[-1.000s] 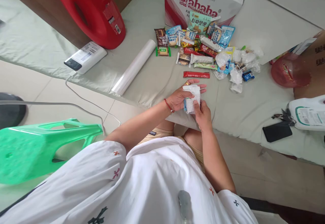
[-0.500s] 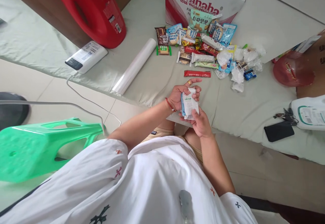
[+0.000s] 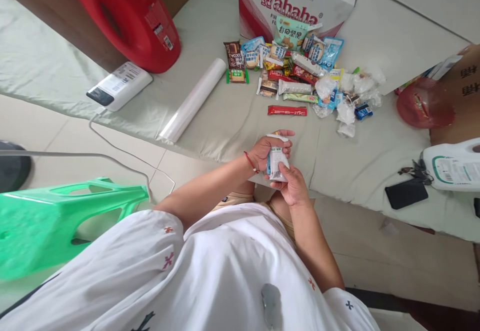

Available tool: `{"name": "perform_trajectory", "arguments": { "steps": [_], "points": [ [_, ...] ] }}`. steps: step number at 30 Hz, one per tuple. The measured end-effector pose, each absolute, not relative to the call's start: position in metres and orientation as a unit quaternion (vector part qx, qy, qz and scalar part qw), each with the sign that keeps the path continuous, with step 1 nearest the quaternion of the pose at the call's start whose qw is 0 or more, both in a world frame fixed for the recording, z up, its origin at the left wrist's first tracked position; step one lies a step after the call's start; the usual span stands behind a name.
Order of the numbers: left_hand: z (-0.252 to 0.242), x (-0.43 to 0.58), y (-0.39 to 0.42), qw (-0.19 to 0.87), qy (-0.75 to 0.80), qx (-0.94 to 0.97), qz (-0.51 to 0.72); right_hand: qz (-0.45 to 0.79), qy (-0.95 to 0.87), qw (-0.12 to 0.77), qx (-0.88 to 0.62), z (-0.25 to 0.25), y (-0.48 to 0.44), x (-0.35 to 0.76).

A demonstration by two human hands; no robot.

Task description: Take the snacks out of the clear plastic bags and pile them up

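You've got the white packet (image 3: 278, 159) in both hands, above the near edge of the cloth-covered surface (image 3: 240, 121); a blue wrapper (image 3: 268, 165) shows along its L side, can't tell if it's a 2nd pkt. Your left grip (image 3: 265, 147) is closed round the upper part, thumb across, one finger sticking out past it; your right grip (image 3: 294, 186) pinches the lower end, thumb on top. Prob. light, soft film, a bit slick; contents may be brittle, so hold by end seals/edges & don't squeeze the middle. Vs. 1 s ago: L fingers, then stretched beyond the pkt., now mostly curl over its side, & R thumb sits nearer the bottom end. Red stick pack (image 3: 287, 110) & snack pile (image 3: 297, 87) beyond look unchanged.
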State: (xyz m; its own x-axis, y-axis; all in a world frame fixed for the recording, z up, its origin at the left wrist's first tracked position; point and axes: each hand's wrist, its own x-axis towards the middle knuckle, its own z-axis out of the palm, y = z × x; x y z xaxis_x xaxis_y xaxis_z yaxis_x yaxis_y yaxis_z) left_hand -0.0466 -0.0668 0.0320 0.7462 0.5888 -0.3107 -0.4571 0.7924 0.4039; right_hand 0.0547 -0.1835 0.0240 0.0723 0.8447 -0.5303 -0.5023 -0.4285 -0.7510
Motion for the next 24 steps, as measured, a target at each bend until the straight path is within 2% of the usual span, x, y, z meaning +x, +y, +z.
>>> {"name": "perform_trajectory", "arguments": {
  "steps": [6, 10, 17, 21, 24],
  "points": [
    [0.028, -0.037, -0.076, 0.935, 0.186, 0.145, 0.266, 0.601, -0.138, 0.574, -0.539, 0.019, -0.203, 0.055],
    [0.022, -0.040, -0.072, 0.933, 0.183, 0.155, 0.270, 0.556, -0.166, 0.587, -0.564, 0.022, -0.207, 0.061],
    [0.020, -0.047, -0.077, 0.950, 0.150, 0.155, 0.228, 0.599, -0.189, 0.535, -0.565, 0.025, -0.208, 0.063],
    [0.021, -0.046, -0.084, 0.937, 0.170, 0.128, 0.278, 0.603, -0.167, 0.552, -0.551, 0.023, -0.217, 0.061],
    [0.021, -0.043, -0.083, 0.928, 0.207, 0.162, 0.263, 0.601, -0.147, 0.568, -0.543, 0.024, -0.224, 0.062]
  ]
}}
